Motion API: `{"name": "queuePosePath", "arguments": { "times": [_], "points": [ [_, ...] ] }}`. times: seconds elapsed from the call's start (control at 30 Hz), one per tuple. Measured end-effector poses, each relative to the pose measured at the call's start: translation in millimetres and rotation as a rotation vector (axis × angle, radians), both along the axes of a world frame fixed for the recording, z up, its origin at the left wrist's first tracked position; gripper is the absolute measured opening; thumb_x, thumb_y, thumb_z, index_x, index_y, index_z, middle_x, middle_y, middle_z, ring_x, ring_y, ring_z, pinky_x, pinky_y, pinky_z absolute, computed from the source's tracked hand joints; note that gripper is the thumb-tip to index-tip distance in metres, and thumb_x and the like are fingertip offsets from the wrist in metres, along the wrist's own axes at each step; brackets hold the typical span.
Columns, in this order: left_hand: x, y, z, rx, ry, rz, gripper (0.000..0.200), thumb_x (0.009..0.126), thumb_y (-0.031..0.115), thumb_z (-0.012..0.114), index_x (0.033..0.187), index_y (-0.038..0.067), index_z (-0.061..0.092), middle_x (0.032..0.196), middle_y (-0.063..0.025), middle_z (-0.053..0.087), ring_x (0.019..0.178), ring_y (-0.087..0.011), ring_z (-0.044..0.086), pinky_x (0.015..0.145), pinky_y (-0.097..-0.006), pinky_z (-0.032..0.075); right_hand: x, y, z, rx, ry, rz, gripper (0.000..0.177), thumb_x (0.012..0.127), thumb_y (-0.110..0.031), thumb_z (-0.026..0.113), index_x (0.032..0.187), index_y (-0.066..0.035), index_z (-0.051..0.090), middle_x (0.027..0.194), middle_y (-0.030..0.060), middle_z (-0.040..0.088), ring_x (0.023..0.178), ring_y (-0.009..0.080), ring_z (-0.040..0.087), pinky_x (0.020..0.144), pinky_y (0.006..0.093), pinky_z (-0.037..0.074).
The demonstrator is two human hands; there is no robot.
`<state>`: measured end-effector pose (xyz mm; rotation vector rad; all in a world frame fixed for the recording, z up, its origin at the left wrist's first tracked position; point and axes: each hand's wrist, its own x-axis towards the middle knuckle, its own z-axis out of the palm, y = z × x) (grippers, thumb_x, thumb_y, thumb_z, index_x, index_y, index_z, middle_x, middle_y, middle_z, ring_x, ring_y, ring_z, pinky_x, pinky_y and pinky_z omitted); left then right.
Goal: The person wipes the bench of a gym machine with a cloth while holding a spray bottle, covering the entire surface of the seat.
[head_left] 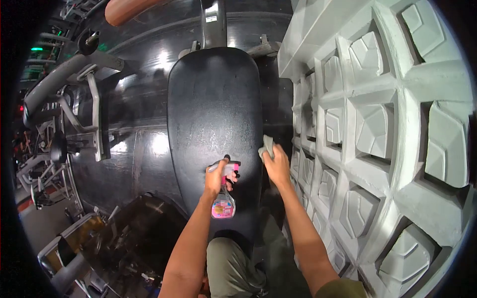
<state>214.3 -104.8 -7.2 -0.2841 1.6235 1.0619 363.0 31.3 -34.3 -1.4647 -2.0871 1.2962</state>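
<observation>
My left hand (217,180) is closed round the neck of a spray bottle (223,206) with a pink label, held above the lower part of a black padded bench (213,109). The bench's surface has a wet-looking sheen across its middle. At the bench's right edge, my right hand (277,164) grips a light grey-green cloth (267,147). Part of the cloth sticks out past the fingers toward the bench.
A white wall with raised geometric blocks (372,124) rises close on the right. Metal gym equipment (92,109) stands on the dark floor (144,109) at the left. An orange-brown cylinder (126,11) lies at the top. My knee (228,263) is below the bench.
</observation>
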Motion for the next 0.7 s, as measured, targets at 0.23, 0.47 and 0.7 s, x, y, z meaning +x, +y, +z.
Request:
{"name": "queuePosePath", "arguments": {
  "times": [0.23, 0.47, 0.7],
  "points": [
    [0.2, -5.3, -8.2, 0.037, -0.035, 0.016, 0.042, 0.090, 0.037, 0.058, 0.090, -0.004, 0.064, 0.070, -0.0152, 0.066, 0.047, -0.0229, 0.062, 0.034, -0.0340, 0.047, 37.0, -46.8, 3.5, -0.060, 0.038, -0.012, 0.030, 0.083, -0.019, 0.066, 0.105, 0.001, 0.062, 0.093, 0.0222, 0.061, 0.090, 0.0445, 0.060, 0.078, 0.0501, 0.048],
    [4.5, -4.7, -5.3, 0.056, 0.048, -0.055, 0.049, 0.089, 0.047, 0.053, 0.090, -0.001, 0.062, 0.070, -0.0131, 0.064, 0.041, -0.0210, 0.054, 0.038, -0.0326, 0.047, 41.8, -65.0, 15.2, 0.088, 0.027, 0.029, 0.030, 0.084, -0.017, 0.066, 0.109, -0.001, 0.061, 0.104, 0.0173, 0.058, 0.092, 0.0424, 0.062, 0.078, 0.0489, 0.051],
    [3.1, -10.7, 2.4, 0.100, 0.019, -0.118, 0.055, 0.089, 0.052, 0.052, 0.092, -0.001, 0.064, 0.068, -0.0108, 0.065, 0.039, -0.0160, 0.050, 0.042, -0.0311, 0.046, 18.3, -28.2, 29.0, 0.269, -0.042, 0.248, 0.028, 0.081, -0.017, 0.069, 0.107, -0.008, 0.067, 0.104, 0.0132, 0.055, 0.091, 0.0356, 0.063, 0.079, 0.0467, 0.052]
  ]
}}
